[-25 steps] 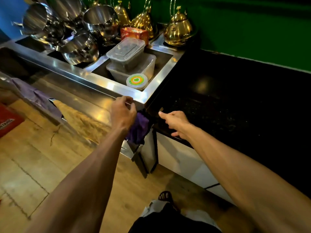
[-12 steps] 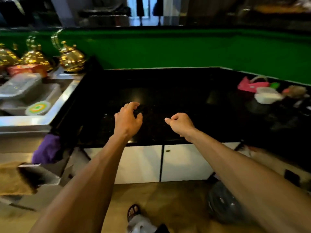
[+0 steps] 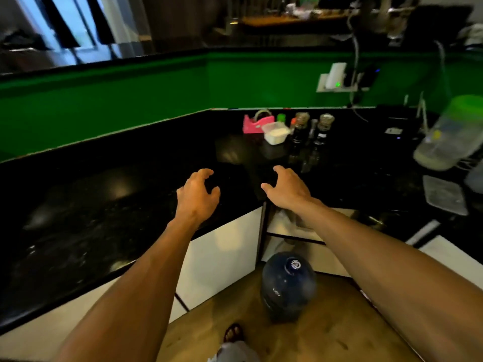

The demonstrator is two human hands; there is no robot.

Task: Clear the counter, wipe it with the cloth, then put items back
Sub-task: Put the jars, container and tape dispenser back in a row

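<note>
My left hand point(image 3: 197, 193) hangs over the front edge of the black worktop point(image 3: 104, 199), fingers apart and loosely bent, gripping nothing. My right hand point(image 3: 285, 189) is just beside it at the inner corner of the worktop, thumb out, fingers spread and slightly bent, and it too holds nothing. I cannot tell whether either hand touches the stone.

The worktop runs off to my left as a dark, glossy stretch. Beyond my right hand, near the green wall point(image 3: 130, 100), a group of things stands close together: a pink tape dispenser point(image 3: 254, 124), a white plastic tub point(image 3: 276, 133) just in front of it, a small green-capped bottle point(image 3: 281, 117) behind the tub, and two dark bottles point(image 3: 300, 128) point(image 3: 322, 129) to the right of the tub. Further right a large clear jar with a green lid point(image 3: 449, 134) appears tilted and blurred, and near the worktop's front edge lies a flat clear container point(image 3: 444, 194).

Below the worktop are white cupboard doors point(image 3: 222, 257). On the wooden floor point(image 3: 326, 335) in front of them stands a dark blue water jug point(image 3: 287, 283), and my sandalled foot point(image 3: 233, 333) shows at the bottom.
</note>
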